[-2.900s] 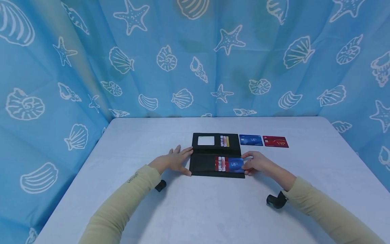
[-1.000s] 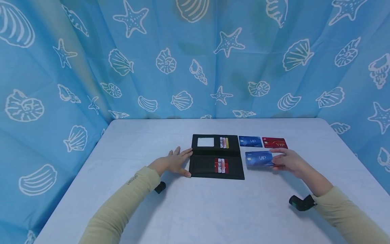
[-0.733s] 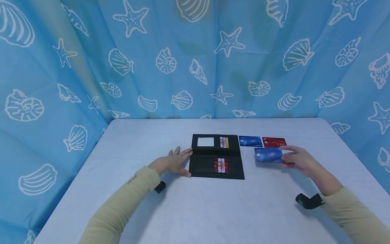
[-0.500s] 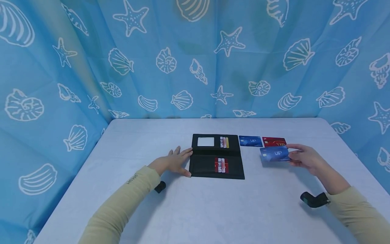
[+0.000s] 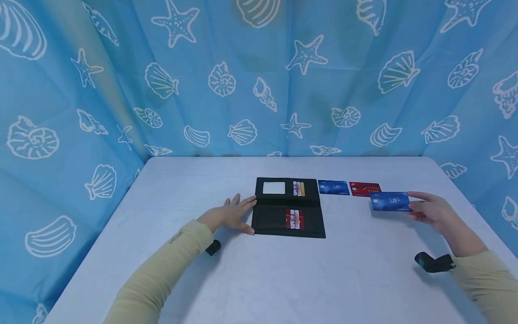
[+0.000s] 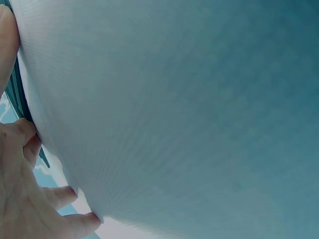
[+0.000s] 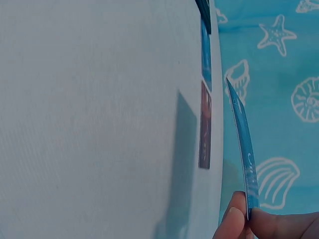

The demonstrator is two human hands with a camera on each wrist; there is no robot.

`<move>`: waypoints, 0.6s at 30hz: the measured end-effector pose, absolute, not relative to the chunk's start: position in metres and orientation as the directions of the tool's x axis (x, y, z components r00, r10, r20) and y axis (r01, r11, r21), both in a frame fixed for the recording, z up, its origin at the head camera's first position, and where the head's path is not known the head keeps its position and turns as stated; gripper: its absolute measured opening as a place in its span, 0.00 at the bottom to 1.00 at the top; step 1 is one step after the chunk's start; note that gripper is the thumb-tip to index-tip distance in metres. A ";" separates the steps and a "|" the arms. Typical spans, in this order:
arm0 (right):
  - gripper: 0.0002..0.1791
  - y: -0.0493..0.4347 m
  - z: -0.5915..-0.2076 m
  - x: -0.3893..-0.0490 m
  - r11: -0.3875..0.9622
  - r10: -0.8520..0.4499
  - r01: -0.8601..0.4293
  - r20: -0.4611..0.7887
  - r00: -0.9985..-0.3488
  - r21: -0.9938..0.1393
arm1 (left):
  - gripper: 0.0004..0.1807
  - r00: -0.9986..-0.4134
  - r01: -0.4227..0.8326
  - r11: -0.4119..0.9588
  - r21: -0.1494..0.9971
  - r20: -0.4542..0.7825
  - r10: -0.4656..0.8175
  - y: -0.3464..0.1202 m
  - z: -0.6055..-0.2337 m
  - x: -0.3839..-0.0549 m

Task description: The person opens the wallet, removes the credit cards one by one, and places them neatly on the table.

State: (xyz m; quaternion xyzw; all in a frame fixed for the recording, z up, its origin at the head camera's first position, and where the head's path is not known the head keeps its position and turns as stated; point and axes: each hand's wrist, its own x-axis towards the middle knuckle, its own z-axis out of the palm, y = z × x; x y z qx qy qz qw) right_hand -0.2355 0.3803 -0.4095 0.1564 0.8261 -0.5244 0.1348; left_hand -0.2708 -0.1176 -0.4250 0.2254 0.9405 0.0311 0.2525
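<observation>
Blue rectangular VIP card point(image 5: 390, 201), long axis sideways, extends left from the right hand point(image 5: 433, 212) pinching it; left hand point(image 5: 231, 216), fingers spread, touches the unfolded black wallet point(image 5: 269, 218)

The blue card point(image 5: 390, 201), printed "VIP", is held raised and near-level, its right end pinched between thumb and fingers of the right hand point(image 5: 433, 211). The black wallet point(image 5: 270, 218) lies open and flat, the left hand point(image 5: 228, 213) touching its left edge. A second blue card point(image 5: 333, 187) and a red card point(image 5: 362, 187) lie in a row to its right.
</observation>
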 end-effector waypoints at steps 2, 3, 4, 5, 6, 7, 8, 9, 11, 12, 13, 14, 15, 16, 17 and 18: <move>0.33 0.387 -0.410 -0.235 0.392 0.126 0.408 -0.391 -0.912 -0.825 | 0.54 -0.771 0.406 0.898 0.170 -0.464 0.436 -0.117 -0.425 -0.271; 0.33 0.390 -0.410 -0.235 0.388 0.129 0.411 -0.393 -0.911 -0.825 | 0.54 -0.771 0.406 0.898 0.171 -0.464 0.436 -0.117 -0.425 -0.270; 0.33 0.392 -0.410 -0.235 0.388 0.134 0.414 -0.394 -0.909 -0.824 | 0.54 -0.771 0.405 0.898 0.171 -0.464 0.436 -0.117 -0.425 -0.270; 0.33 0.395 -0.411 -0.235 0.389 0.140 0.416 -0.394 -0.908 -0.822 | 0.54 -0.771 0.405 0.898 0.171 -0.464 0.436 -0.117 -0.425 -0.270; 0.33 0.397 -0.411 -0.236 0.389 0.148 0.421 -0.396 -0.906 -0.819 | 0.54 -0.771 0.405 0.899 0.170 -0.465 0.435 -0.117 -0.425 -0.271; 0.33 0.400 -0.412 -0.236 0.382 0.162 0.433 -0.402 -0.901 -0.816 | 0.54 -0.771 0.404 0.898 0.173 -0.464 0.436 -0.117 -0.425 -0.271; 0.33 0.402 -0.412 -0.237 0.376 0.177 0.445 -0.409 -0.895 -0.813 | 0.54 -0.771 0.404 0.899 0.171 -0.466 0.435 -0.117 -0.425 -0.271; 0.33 0.404 -0.413 -0.238 0.366 0.193 0.459 -0.416 -0.888 -0.809 | 0.55 -0.771 0.404 0.899 0.170 -0.466 0.434 -0.117 -0.425 -0.271; 0.33 0.408 -0.413 -0.240 0.337 0.225 0.488 -0.434 -0.872 -0.805 | 0.54 -0.770 0.407 0.898 0.168 -0.466 0.436 -0.117 -0.426 -0.271; 0.33 0.409 -0.414 -0.241 0.320 0.244 0.503 -0.443 -0.863 -0.803 | 0.54 -0.769 0.409 0.897 0.168 -0.466 0.437 -0.117 -0.426 -0.271; 0.32 0.410 -0.414 -0.242 0.300 0.257 0.517 -0.454 -0.853 -0.802 | 0.54 -0.769 0.409 0.897 0.169 -0.465 0.439 -0.117 -0.426 -0.271; 0.32 0.412 -0.414 -0.243 0.286 0.266 0.527 -0.462 -0.846 -0.801 | 0.54 -0.768 0.410 0.897 0.166 -0.467 0.438 -0.117 -0.426 -0.272; 0.32 0.413 -0.415 -0.244 0.269 0.275 0.537 -0.471 -0.838 -0.800 | 0.54 -0.768 0.411 0.896 0.167 -0.466 0.439 -0.117 -0.426 -0.272; 0.32 0.414 -0.415 -0.245 0.258 0.281 0.547 -0.480 -0.831 -0.796 | 0.54 -0.768 0.412 0.895 0.170 -0.464 0.441 -0.118 -0.426 -0.272; 0.32 0.415 -0.416 -0.247 0.251 0.290 0.556 -0.487 -0.824 -0.792 | 0.54 -0.769 0.411 0.895 0.175 -0.462 0.443 -0.118 -0.426 -0.272; 0.32 0.415 -0.417 -0.248 0.250 0.296 0.563 -0.491 -0.819 -0.788 | 0.54 -0.768 0.410 0.895 0.177 -0.461 0.443 -0.118 -0.425 -0.272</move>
